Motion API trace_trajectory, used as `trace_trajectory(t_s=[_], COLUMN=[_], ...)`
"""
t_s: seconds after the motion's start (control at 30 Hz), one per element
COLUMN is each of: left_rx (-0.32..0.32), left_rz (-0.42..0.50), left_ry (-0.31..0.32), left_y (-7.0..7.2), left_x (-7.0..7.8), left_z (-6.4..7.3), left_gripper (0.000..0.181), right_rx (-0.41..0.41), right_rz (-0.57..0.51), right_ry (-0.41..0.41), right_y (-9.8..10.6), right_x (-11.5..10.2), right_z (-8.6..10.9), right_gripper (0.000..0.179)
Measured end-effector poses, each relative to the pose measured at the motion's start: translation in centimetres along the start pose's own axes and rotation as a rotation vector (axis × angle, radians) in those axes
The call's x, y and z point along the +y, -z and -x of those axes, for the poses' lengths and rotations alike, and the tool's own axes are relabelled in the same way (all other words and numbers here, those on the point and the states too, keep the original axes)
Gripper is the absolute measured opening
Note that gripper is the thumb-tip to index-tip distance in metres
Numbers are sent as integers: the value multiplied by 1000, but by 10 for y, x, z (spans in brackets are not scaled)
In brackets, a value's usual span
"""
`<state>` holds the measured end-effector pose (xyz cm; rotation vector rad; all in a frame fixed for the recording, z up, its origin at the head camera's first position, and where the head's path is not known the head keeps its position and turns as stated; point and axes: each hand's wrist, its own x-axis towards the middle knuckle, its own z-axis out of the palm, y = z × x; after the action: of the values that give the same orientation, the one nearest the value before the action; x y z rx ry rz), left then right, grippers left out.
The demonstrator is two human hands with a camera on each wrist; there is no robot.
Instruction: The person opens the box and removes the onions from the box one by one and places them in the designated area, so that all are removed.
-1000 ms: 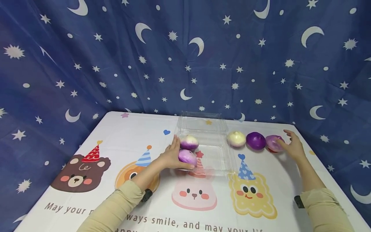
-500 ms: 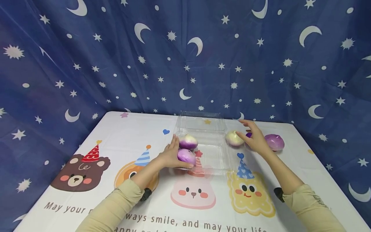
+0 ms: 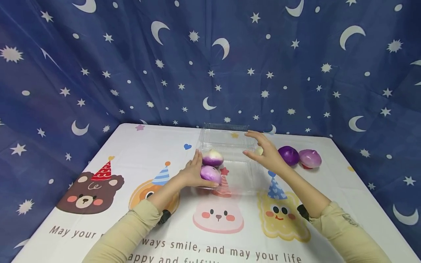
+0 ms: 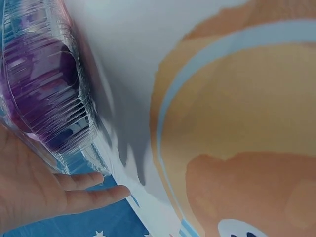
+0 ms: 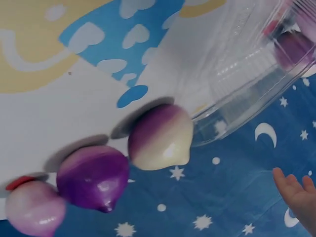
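Observation:
A clear hinged plastic container (image 3: pixel 245 175) lies with its lid (image 3: pixel 217 138) folded back. In its left part sit a white-and-purple onion (image 3: pixel 212 158) and a light purple onion (image 3: pixel 210 175). My left hand (image 3: pixel 190 174) rests against the container's left end, fingers extended along the side and thumb at the front edge. Over the right part hovers my right hand (image 3: pixel 268 155), thumb and fingers spread around nothing. Beneath it, beside the container, another pale onion (image 5: pixel 163 138) is mostly hidden in the head view. A dark purple onion (image 3: pixel 288 156) and a second light purple onion (image 3: pixel 310 158) stand farther right.
A white tablecloth (image 3: pixel 158 142) printed with cartoon faces and lettering covers the table. Behind it hangs a blue curtain (image 3: pixel 184 54) with moons and stars. A small red patch (image 5: pixel 19 181) shows under the rightmost onion.
My right hand has left the rightmost light purple onion and moved left, past the dark purple and pale ones, to the container. My left hand has stayed at the container's left end.

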<state>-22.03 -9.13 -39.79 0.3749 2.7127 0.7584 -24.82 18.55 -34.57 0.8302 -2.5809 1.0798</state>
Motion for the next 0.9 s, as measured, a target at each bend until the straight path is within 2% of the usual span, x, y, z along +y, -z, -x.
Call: trace_trajectory(t_s=[0.23, 0.33, 0.63, 0.73, 0.9], left_rx=[17, 17, 6, 1, -13], left_rz=[-49, -55, -47, -31, -6], left_ry=[-4, 3, 8, 7, -18], left_y=[4, 6, 4, 3, 0], left_x=[-3, -3, -3, -3, 0], left_z=[-2, -2, -3, -3, -3], left_gripper=[130, 129, 130, 129, 128], right_rx=[-74, -110, -203, -275, -421], right_rz=[16, 20, -18, -55, -70], right_ry=[16, -10, -137, -180, -326], right_y=[-15, -26, -50, -57, -65], right_x=[-11, -15, -14, -13, -14], right_z=[-9, -14, -31, -38, -46], right_gripper=[62, 66, 61, 57, 57])
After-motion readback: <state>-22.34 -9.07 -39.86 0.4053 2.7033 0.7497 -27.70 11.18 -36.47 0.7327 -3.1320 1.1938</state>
